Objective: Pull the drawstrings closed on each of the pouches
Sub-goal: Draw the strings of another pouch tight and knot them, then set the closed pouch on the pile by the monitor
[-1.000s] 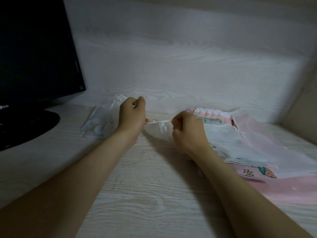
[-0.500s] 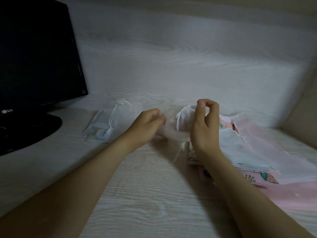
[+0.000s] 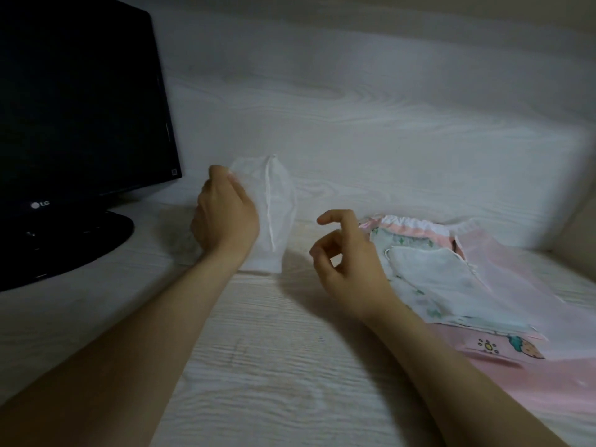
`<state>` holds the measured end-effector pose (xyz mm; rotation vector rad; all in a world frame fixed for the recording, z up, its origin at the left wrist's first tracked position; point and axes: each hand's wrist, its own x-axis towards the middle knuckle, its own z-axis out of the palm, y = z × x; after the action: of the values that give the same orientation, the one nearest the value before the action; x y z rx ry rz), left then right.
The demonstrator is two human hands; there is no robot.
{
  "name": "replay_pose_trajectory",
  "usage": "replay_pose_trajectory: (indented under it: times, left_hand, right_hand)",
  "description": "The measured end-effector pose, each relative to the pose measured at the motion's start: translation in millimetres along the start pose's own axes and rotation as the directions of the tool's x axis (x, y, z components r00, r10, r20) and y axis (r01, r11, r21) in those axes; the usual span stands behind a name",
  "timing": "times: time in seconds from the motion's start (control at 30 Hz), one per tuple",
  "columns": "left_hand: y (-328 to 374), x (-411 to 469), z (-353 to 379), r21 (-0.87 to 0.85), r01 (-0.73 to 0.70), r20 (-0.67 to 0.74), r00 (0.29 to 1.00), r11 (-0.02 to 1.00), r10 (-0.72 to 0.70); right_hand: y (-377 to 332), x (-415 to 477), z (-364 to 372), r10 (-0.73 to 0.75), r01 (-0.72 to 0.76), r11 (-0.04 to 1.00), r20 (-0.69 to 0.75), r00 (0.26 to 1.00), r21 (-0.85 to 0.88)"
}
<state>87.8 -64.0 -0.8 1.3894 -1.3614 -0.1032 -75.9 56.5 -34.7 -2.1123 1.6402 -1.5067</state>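
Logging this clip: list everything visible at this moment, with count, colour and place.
monitor: one, black, far left on its stand.
desk: one, pale wood grain, under everything.
back panel: one, white wood grain, behind the desk.
white pouch: one, white, left of centre.
pale cloth: one, whitish, by the left wrist; too blurred to identify.
pouch pile: several overlapping, count unclear; white, pink, printed; right side of desk.
left hand: one, grips the white pouch.
right hand: one, fingers loosely curled, holds nothing, beside the pile.
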Motion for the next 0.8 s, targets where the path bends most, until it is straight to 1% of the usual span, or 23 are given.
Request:
replay_pose_trajectory:
  times: [0.1, 0.17, 0.23, 0.33, 0.37, 0.4, 0.43, 0.5, 0.53, 0.57, 0.63, 0.7, 0.77, 0.8]
  left_hand:
    - [-16.3, 6.8, 3.7, 0.033, 0.045, -0.030, 0.999, 0.998, -0.044]
    - [-26.3, 8.5, 9.3, 0.110, 0.042, -0.028, 0.999, 0.993, -0.039]
    - [-29.8, 5.0, 12.6, 0.182, 0.001, -0.017, 1.000, 0.983, 0.003]
    - [-18.4, -5.6, 13.5, 0.235, -0.117, 0.025, 0.993, 0.965, 0.114]
    - [-13.8, -9.9, 13.8, 0.256, -0.161, 0.062, 0.987, 0.953, 0.150]
    - [-10.4, -14.3, 14.6, 0.276, -0.201, 0.128, 0.977, 0.940, 0.171]
    - [-8.8, -18.9, 16.1, 0.303, -0.230, 0.231, 0.959, 0.925, 0.163]
    - [-11.1, -26.0, 18.7, 0.400, -0.293, 0.454, 0.886, 0.869, 0.090]
    - [-13.9, -28.0, 19.9, 0.448, -0.333, 0.536, 0.843, 0.830, 0.049]
    - [-17.4, -28.7, 20.7, 0.480, -0.360, 0.588, 0.809, 0.800, 0.012]
    - [-23.1, -27.5, 21.9, 0.502, -0.359, 0.627, 0.778, 0.787, -0.045]
    - [-24.9, -27.2, 22.9, 0.510, -0.341, 0.630, 0.774, 0.789, -0.073]
    - [-21.9, -30.6, 21.7, 0.511, -0.360, 0.600, 0.800, 0.781, -0.024]
    - [-18.9, -32.8, 20.2, 0.503, -0.386, 0.567, 0.822, 0.773, 0.042]
  right_hand:
    - [4.3, -0.2, 0.3, 0.040, -0.037, 0.998, 0.065, 0.997, -0.044]
    - [4.9, 0.4, 2.2, 0.049, -0.046, 0.997, 0.068, 0.996, -0.054]
    - [5.2, 1.0, 4.0, 0.058, -0.054, 0.997, 0.070, 0.996, -0.063]
    - [6.7, 1.0, 4.1, 0.070, -0.064, 0.995, 0.073, 0.995, -0.076]
    - [7.1, 0.9, 3.8, 0.073, -0.068, 0.995, 0.072, 0.995, -0.079]
    - [7.4, 1.0, 3.5, 0.076, -0.070, 0.994, 0.070, 0.995, -0.079]
    - [7.5, 1.2, 3.2, 0.076, -0.071, 0.994, 0.068, 0.995, -0.080]
    - [8.1, 1.4, 2.8, 0.073, -0.068, 0.994, 0.065, 0.995, -0.088]
    - [8.4, 1.5, 2.8, 0.075, -0.068, 0.993, 0.068, 0.995, -0.096]
    - [8.9, 1.5, 2.9, 0.080, -0.072, 0.992, 0.072, 0.994, -0.106]
    - [9.7, 1.9, 2.9, 0.093, -0.082, 0.988, 0.079, 0.993, -0.127]
    - [10.0, 2.1, 3.7, 0.106, -0.093, 0.985, 0.090, 0.990, -0.145]
    - [9.7, 3.0, 4.9, 0.122, -0.106, 0.982, 0.099, 0.988, -0.154]
    - [8.6, 3.4, 5.3, 0.126, -0.109, 0.981, 0.099, 0.987, -0.163]
